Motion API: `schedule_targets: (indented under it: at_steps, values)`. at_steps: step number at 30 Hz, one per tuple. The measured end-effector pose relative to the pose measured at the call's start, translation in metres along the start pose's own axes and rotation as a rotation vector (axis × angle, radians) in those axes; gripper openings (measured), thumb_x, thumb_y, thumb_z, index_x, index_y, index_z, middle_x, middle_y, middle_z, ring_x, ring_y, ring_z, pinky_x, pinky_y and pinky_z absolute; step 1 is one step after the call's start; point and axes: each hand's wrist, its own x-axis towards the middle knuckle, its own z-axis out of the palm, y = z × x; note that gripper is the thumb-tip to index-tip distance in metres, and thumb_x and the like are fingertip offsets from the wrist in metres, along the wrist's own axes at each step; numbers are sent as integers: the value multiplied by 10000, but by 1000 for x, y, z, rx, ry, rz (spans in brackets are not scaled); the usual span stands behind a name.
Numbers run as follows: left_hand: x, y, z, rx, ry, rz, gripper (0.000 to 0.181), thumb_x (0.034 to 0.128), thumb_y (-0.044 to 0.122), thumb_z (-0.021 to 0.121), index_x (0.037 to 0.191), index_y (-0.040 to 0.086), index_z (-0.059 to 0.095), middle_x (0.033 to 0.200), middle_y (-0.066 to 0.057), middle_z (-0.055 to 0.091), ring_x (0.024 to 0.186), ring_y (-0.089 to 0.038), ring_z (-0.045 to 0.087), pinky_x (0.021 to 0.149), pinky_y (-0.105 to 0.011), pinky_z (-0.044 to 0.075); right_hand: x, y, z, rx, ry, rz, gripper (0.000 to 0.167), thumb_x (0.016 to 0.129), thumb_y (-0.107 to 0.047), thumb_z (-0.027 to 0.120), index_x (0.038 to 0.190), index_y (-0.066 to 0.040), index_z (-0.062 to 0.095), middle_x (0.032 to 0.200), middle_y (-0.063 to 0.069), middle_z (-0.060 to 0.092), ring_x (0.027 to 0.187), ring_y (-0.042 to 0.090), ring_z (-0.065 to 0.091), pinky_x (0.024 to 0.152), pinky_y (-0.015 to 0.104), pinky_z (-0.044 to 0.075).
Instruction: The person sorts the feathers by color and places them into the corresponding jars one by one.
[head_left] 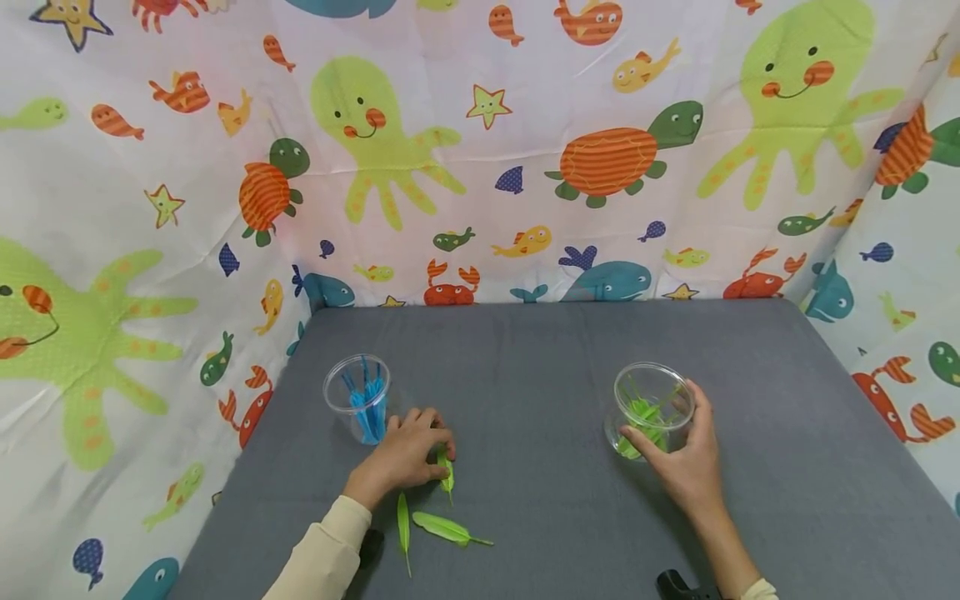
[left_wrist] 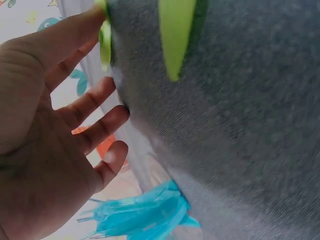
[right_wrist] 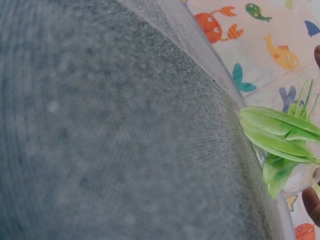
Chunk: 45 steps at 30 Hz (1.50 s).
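My left hand (head_left: pixel 411 451) pinches a green feather (head_left: pixel 447 481) between thumb and forefinger, low over the grey cloth. In the left wrist view its other fingers spread apart, holding nothing. Two more green feathers lie just nearer to me, one narrow (head_left: pixel 403 523) and one broader (head_left: pixel 444 528). Beside that hand stands a clear cup (head_left: pixel 337 405) of blue feathers (head_left: pixel 369 402). On the right, my right hand (head_left: pixel 693 467) grips a second clear cup (head_left: pixel 617 408), thumb in front and fingers round its far side. Several green feathers (right_wrist: pixel 280 131) are inside; the right wrist view shows only fingertips.
A grey cloth (head_left: pixel 525 500) covers the table. White fabric (head_left: pixel 465 250) printed with sea animals hangs along the back and both sides. The blue-feather cup stands near the table's left edge.
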Motion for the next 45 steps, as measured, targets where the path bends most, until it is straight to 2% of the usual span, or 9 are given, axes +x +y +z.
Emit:
schedule_targets:
  at_steps: [5, 8, 12, 17, 19, 23, 28, 34, 45]
  values:
    - [2, 0, 3, 22, 28, -18, 165, 929, 314, 756, 832, 286, 626, 1120, 8, 576, 977, -197, 447, 793, -423, 263, 0, 0, -1, 22, -5, -9, 1144, 690, -124, 944, 1606, -200, 262, 1541, 155, 445, 1407, 374, 446, 1045, 628, 356]
    - [2, 1, 1, 1, 12, -18, 86, 937, 291, 746, 988, 256, 687, 1120, 13, 594, 988, -197, 469, 800, -425, 279, 1, 0, 0, 26, -5, -10, 1145, 689, -128, 946, 1606, -192, 262, 1540, 150, 445, 1405, 360, 446, 1048, 618, 356]
    - [2, 2, -1, -33, -36, -3, 361, 835, 251, 847, 1166, 257, 702, 1144, 34, 625, 1016, -189, 478, 828, -450, 287, 0, 1, 0, 14, -5, -9, 1152, 697, -146, 945, 1608, -259, 250, 1537, 128, 449, 1393, 307, 453, 1039, 512, 371]
    - [2, 1, -1, -48, -52, 4, 262, 757, 240, 904, 936, 281, 718, 825, 124, 620, 837, -122, 440, 846, -470, 243, -1, 2, -1, -8, -1, -12, 1152, 701, -158, 946, 1607, -287, 246, 1530, 109, 458, 1382, 264, 459, 987, 400, 363]
    - [2, 0, 0, -48, -57, -3, 203, 776, 241, 892, 854, 289, 710, 726, 147, 567, 783, -106, 431, 853, -473, 234, -1, 2, -1, -8, -1, -16, 1153, 697, -157, 947, 1609, -261, 250, 1527, 120, 459, 1382, 278, 459, 989, 428, 368]
    - [4, 1, -1, -47, -45, -4, 168, 812, 237, 865, 767, 292, 712, 701, 177, 591, 747, -79, 485, 858, -478, 244, -2, 2, 0, 8, -2, -22, 1151, 685, -142, 951, 1606, -197, 264, 1519, 143, 464, 1380, 309, 458, 1000, 534, 378]
    - [10, 2, -2, -69, 21, 22, 165, 803, 251, 869, 752, 330, 733, 716, 211, 676, 765, -48, 575, 831, -448, 217, -1, 3, 0, 33, -1, -29, 1137, 680, -127, 951, 1597, -163, 281, 1511, 161, 465, 1379, 329, 455, 1017, 593, 373]
    - [24, 14, -12, -119, 148, 62, 170, 808, 239, 871, 822, 354, 748, 766, 211, 717, 816, -30, 639, 857, -453, 212, 1, 3, -1, 30, 4, -27, 1135, 690, -140, 948, 1600, -234, 277, 1515, 155, 455, 1381, 318, 451, 1013, 578, 370]
    - [55, 48, -27, -399, 312, 104, 72, 889, 342, 791, 931, 338, 733, 783, 224, 743, 767, 95, 662, 894, -413, 202, -2, 1, -2, 36, -9, -22, 1147, 684, -128, 947, 1604, -223, 267, 1523, 153, 453, 1385, 340, 445, 1030, 624, 366]
